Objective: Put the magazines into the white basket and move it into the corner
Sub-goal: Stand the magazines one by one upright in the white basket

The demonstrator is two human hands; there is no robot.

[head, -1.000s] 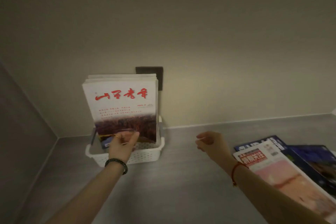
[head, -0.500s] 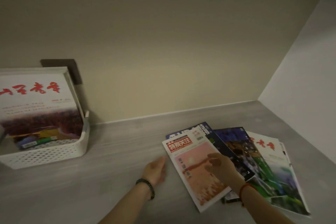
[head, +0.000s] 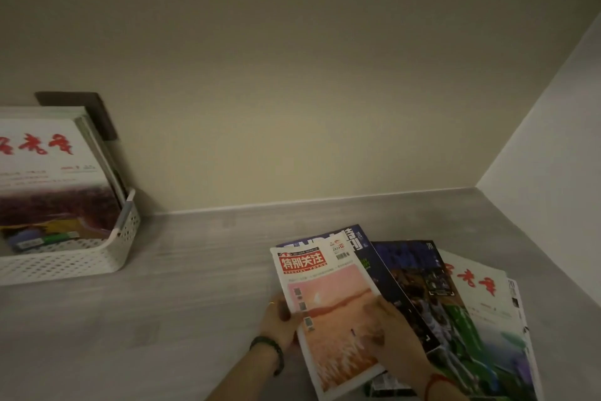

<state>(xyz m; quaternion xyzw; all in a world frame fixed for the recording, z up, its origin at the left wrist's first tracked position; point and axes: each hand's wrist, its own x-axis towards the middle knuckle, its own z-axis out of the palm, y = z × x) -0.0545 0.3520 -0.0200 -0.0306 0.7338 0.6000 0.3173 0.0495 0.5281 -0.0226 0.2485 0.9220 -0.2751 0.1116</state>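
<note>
Glossy paper: the pink-and-white magazine with a red title block point(head: 328, 309) tops a fanned pile of magazines point(head: 455, 312) on the grey table point(head: 182, 303), well right of the white perforated plastic basket point(head: 97, 257), which already holds upright issues. Judged light, floppy, slick. Left hand point(head: 281, 319) curls round its left edge; right hand point(head: 390, 332) lies flat, fingers spread, on the cover. Long axis runs away from the person, title end far, tilted slightly left. Best gripped along the spine.
</note>
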